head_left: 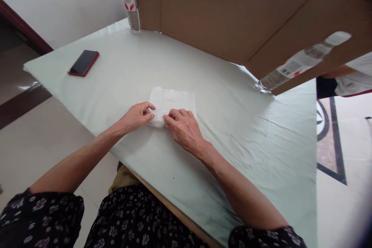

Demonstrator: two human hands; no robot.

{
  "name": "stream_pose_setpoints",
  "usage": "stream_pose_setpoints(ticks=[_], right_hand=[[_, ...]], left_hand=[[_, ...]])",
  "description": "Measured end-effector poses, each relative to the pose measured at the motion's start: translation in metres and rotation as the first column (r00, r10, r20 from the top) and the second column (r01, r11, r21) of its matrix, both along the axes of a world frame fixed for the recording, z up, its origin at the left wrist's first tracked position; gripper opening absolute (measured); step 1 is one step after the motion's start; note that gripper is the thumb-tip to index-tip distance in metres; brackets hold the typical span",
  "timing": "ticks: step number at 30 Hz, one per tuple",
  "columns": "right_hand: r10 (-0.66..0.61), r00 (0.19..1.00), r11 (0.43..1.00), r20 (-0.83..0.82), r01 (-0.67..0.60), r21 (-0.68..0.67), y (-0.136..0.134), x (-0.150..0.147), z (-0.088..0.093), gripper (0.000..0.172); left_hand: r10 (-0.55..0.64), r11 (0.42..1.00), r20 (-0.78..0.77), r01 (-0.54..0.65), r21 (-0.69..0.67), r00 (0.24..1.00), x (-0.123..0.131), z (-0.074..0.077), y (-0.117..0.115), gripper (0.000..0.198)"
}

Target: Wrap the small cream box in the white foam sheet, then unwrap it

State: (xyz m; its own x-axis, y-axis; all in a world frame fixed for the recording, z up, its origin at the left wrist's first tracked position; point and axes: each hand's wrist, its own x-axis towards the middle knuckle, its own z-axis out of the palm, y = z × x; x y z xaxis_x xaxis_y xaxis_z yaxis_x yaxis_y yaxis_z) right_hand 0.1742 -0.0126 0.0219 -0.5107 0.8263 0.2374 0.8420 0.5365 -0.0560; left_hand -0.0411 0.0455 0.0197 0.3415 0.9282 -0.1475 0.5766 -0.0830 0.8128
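A white, crinkled, slightly see-through sheet that looks like bubble wrap (173,99) lies flat on the cloth-covered table in front of me. My left hand (138,115) rests at its left edge, with the thumb and index finger apart and their tips touching the sheet. At the near edge, my right hand (184,128) has its fingers curled and its thumb close to the index finger, gripping a bit of the bubble wrap. The right hand hides the sheet's near right corner.
A phone (83,63) in a red case lies at the left. Two clear bottles (132,6) stand against a tall brown cardboard panel (203,11) behind the sheet. Pale green cloth (232,116) covers the table. Beyond the panel, part of another person (353,77) shows at the right.
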Motion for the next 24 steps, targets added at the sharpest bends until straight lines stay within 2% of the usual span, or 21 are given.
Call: stream_pose_setpoints(ticks=[2, 5, 10, 15, 21, 24], right_hand=[[-0.002, 1.000, 1.000, 0.022, 0.002, 0.023, 0.000, -0.001, -0.001, 0.020], [0.004, 0.999, 0.999, 0.038, -0.006, 0.045, -0.001, -0.001, -0.003, 0.020], [0.007, 1.000, 0.999, 0.017, -0.008, 0.040, 0.001, -0.001, -0.004, 0.019], [0.005, 1.000, 0.999, 0.008, -0.005, 0.050, 0.001, -0.002, -0.005, 0.019], [0.001, 1.000, 0.998, 0.028, -0.003, 0.064, 0.002, -0.002, -0.004, 0.018], [0.004, 1.000, 0.998, 0.027, -0.005, 0.056, 0.002, -0.002, -0.004, 0.018]], left_hand=[[0.033, 0.999, -0.053, -0.032, 0.021, 0.998, -0.004, -0.002, 0.001, 0.029], [0.116, 0.993, -0.092, -0.113, 0.033, 0.989, -0.013, -0.002, -0.001, 0.043], [0.147, 0.977, -0.076, -0.157, -0.144, 0.986, -0.022, 0.003, -0.008, 0.060], [0.184, 0.958, -0.042, -0.188, -0.214, 0.982, -0.015, 0.002, -0.002, 0.051], [0.193, 0.924, -0.090, -0.212, -0.319, 0.977, -0.007, 0.005, 0.009, 0.035], [0.151, 0.922, -0.042, -0.156, -0.354, 0.988, -0.005, 0.007, 0.010, 0.030]])
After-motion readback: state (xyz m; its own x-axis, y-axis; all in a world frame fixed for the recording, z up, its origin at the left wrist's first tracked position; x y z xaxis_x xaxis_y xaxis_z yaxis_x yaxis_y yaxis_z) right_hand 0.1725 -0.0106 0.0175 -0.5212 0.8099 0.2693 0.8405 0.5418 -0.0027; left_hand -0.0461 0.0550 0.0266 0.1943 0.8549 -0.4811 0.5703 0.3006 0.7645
